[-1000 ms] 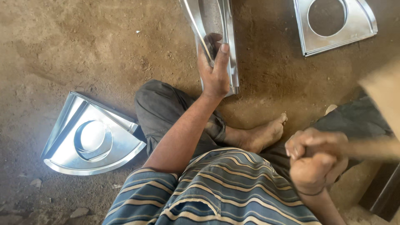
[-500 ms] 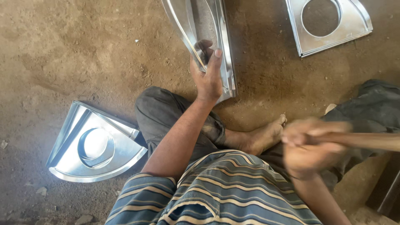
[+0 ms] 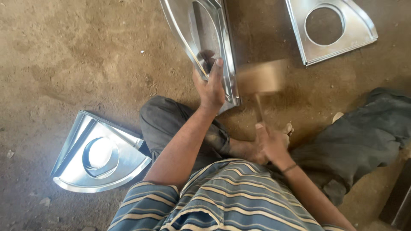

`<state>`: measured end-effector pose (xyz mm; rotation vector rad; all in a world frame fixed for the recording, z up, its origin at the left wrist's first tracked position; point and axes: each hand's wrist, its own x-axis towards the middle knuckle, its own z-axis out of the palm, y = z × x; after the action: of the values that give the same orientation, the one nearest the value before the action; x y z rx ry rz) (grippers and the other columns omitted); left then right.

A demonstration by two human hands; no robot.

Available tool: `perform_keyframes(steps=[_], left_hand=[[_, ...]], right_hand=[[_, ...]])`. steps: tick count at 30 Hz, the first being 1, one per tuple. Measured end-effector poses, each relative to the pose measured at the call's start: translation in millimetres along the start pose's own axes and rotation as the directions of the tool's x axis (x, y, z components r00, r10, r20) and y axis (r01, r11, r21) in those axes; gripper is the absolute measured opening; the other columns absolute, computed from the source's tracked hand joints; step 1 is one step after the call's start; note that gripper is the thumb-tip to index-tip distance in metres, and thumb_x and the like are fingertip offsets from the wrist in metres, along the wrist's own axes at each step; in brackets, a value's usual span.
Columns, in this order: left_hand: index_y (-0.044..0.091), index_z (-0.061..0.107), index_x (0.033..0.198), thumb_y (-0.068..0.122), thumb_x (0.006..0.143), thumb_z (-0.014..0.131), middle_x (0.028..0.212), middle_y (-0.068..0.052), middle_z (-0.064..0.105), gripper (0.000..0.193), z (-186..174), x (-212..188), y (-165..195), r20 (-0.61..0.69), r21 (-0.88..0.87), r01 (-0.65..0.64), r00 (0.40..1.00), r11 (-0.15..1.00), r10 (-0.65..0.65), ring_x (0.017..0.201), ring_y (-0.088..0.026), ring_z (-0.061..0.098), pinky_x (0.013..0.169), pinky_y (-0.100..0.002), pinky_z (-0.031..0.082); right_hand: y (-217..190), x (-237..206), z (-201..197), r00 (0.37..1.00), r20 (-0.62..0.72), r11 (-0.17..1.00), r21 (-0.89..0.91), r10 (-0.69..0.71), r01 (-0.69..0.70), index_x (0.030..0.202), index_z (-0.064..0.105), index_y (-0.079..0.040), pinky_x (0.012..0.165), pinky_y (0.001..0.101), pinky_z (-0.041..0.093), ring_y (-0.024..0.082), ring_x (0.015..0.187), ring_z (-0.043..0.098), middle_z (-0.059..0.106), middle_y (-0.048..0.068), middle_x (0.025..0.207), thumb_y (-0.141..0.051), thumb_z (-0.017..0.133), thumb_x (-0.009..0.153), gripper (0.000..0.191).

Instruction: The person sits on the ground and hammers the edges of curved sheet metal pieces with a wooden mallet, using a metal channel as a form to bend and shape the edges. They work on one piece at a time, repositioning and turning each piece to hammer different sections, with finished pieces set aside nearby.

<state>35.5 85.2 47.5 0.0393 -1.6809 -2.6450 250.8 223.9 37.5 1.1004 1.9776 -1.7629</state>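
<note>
The sheet-metal piece point(image 3: 201, 38), shiny and curved along one edge with a large round opening in it, is seen at the upper middle of the frame, lying on the dirt floor point(image 3: 85, 55) and running out past the top edge. Its lower end is gripped by the left hand point(image 3: 210, 85): the fingers are curled over the near edge and the thumb is laid up along the straight folded rim, so the hand is closed on the metal. Just to the right of that rim, a wooden mallet point(image 3: 262, 77) is shown blurred, its pale block head level with the lower part of the piece; whether the head is touching the metal cannot be told. The thin handle is clasped in the right hand point(image 3: 270, 143), which is closed into a fist around it at the lower middle of the frame, a dark band being worn on the wrist.

A second metal piece point(image 3: 332, 28) of the same shape, with a round hole, is laid flat in the upper right corner, well apart from the first. A small stack of like pieces point(image 3: 100, 156) is seen at the lower left, beside a knee in grey trousers point(image 3: 165, 122). A striped shirt point(image 3: 222, 199) fills the bottom middle, and a bare foot is partly hidden behind the right hand.
</note>
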Motion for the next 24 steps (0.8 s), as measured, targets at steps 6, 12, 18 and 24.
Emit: perform_keyframes(steps=[6, 12, 18, 24], left_hand=[[-0.001, 0.06, 0.118, 0.023, 0.1, 0.073, 0.106, -0.006, 0.062, 0.033, -1.2, 1.3, -4.1, -0.033, 0.014, -0.063, 0.997, 0.998, 0.064, 0.097, -0.016, 0.057, 0.088, -0.033, 0.049], [0.0, 0.056, 0.123, 0.028, 0.102, 0.071, 0.113, -0.008, 0.059, 0.038, -5.6, 1.2, -5.6, 0.02, 0.148, -0.067, 0.998, 0.987, 0.064, 0.104, -0.018, 0.057, 0.092, -0.036, 0.051], [0.001, 0.053, 0.128, 0.026, 0.1, 0.071, 0.114, -0.007, 0.058, 0.042, -3.8, 3.8, -8.7, 0.03, -0.01, -0.059, 0.998, 0.998, 0.06, 0.105, -0.018, 0.057, 0.095, -0.035, 0.052], [0.001, 0.053, 0.125, 0.018, 0.1, 0.07, 0.112, -0.006, 0.061, 0.035, -2.9, 2.8, -9.6, -0.07, 0.049, -0.038, 0.997, 0.998, 0.041, 0.103, -0.015, 0.059, 0.092, -0.034, 0.051]], right_hand=[[14.1, -9.9, -51.3, 0.916, -0.136, 0.89, 0.222, -0.376, 0.398, 0.088, 0.055, -0.008, 0.048, 0.0276, 0.042, 0.009, 0.055, 0.05, 0.053, 0.0, 0.068, -0.035, 0.057, 0.11, 0.035], [1.7, -2.3, -71.7, 0.652, -0.536, 0.177, 0.684, -0.535, 0.708, 0.105, 0.054, -0.008, 0.051, 0.0283, 0.046, 0.012, 0.057, 0.049, 0.054, 0.004, 0.077, -0.051, 0.05, 0.114, 0.044], [83.7, 62.1, -21.5, 0.999, -0.023, 0.914, 0.406, 0.029, -0.017, 0.087, 0.051, -0.013, 0.037, 0.0281, 0.034, 0.012, 0.045, 0.041, 0.047, 0.002, 0.063, -0.047, 0.048, 0.111, 0.042], [103.7, 83.1, -34.3, 0.966, 0.019, 0.516, 0.848, -0.257, 0.121, 0.095, 0.057, -0.017, 0.047, 0.032, 0.041, 0.013, 0.052, 0.047, 0.051, 0.0, 0.067, -0.051, 0.05, 0.105, 0.036]])
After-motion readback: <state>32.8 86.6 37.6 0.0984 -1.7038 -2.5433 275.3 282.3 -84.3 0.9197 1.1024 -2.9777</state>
